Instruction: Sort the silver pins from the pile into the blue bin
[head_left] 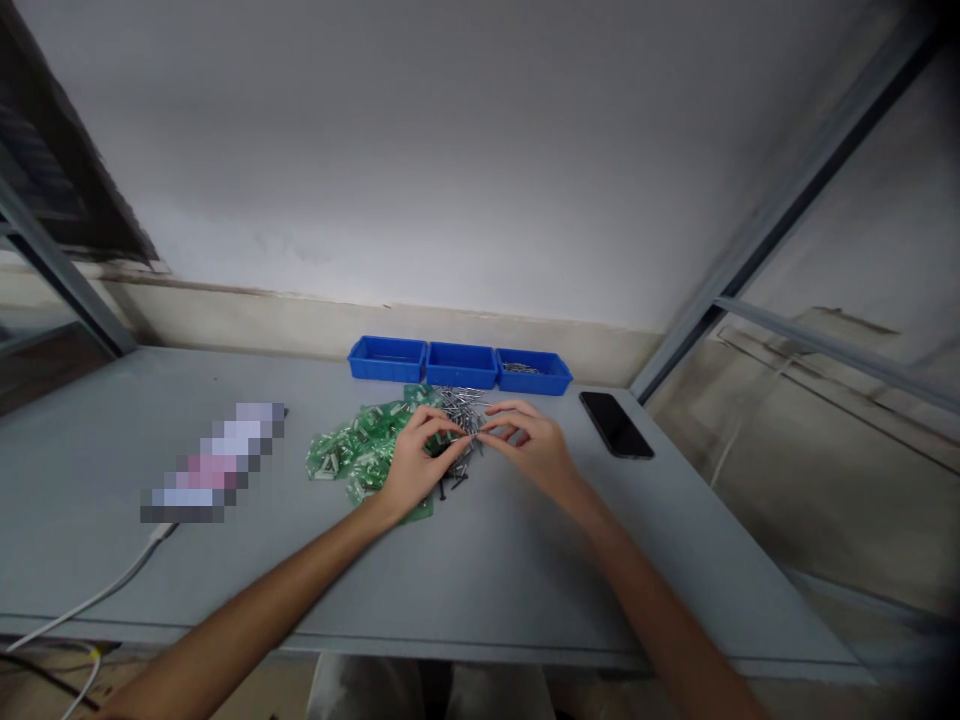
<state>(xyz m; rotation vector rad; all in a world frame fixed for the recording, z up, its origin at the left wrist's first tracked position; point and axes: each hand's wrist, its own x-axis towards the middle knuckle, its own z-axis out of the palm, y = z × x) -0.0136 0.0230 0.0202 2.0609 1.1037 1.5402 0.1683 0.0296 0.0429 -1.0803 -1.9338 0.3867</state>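
Both hands meet over a loose pile of metal screws [459,404] at the middle of the grey table. My left hand [421,455] comes in from the left, its thumb and fingers pinched together near the pile; what lies between the tips is too small to name. Facing it, my right hand [534,445] has its thumb and index fingertips close to the left ones, also around something tiny. Green plastic bags [371,445] with small silvery pieces lie left of the screws, partly behind my left hand. A few dark screws [442,492] rest just below the fingers.
Three blue trays stand in a row by the wall: left [388,359], middle [460,366], and right [533,372] with screws inside. A black phone [616,425] lies at the right. A blurred-out device [217,465] with a white cable [112,585] is at the left.
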